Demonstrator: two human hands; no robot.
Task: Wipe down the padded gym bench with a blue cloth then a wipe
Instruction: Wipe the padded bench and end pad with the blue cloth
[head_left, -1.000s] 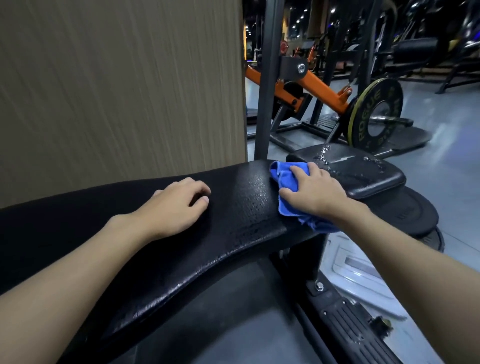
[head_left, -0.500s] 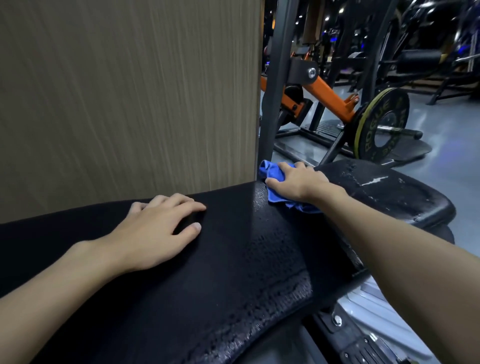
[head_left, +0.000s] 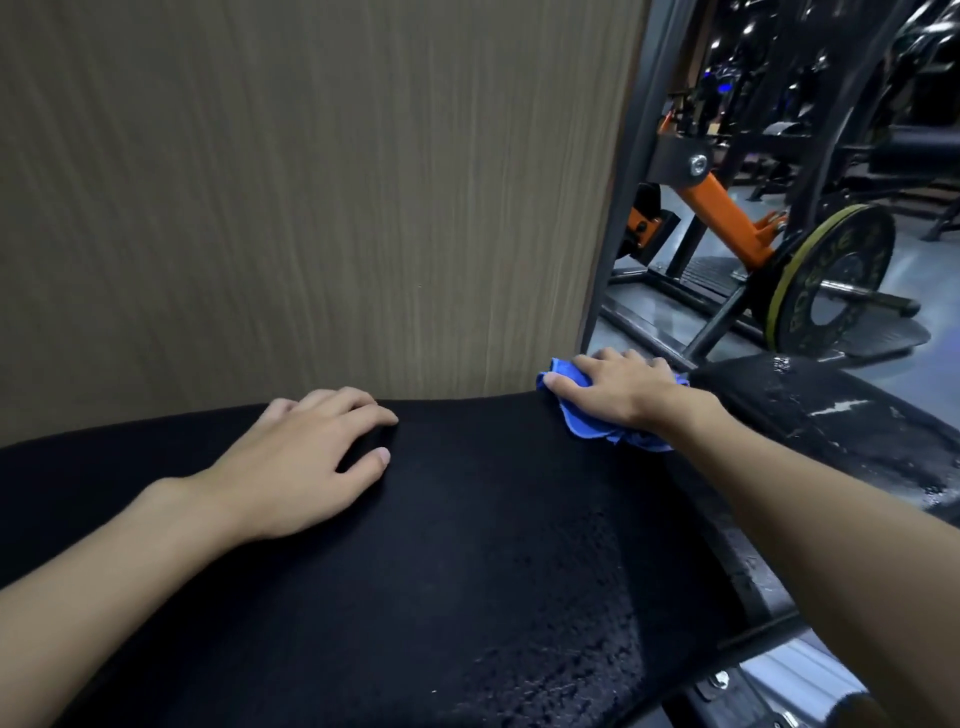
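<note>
The black padded bench fills the lower half of the head view, its grain glistening with wet droplets near the front right. My right hand presses the crumpled blue cloth flat against the pad's far right edge, with its fingers reaching over the rim. My left hand rests palm down on the pad's middle, fingers loosely spread, holding nothing. No wipe is visible.
A beige wood-grain wall panel stands right behind the pad. A dark steel post rises beside my right hand. To the right lie a second wet black pad, an orange lever arm and a weight plate.
My right hand slid the blue cloth away from me, from the pad's right end up to its far edge by the post. My view came closer. The left hand stayed put.
</note>
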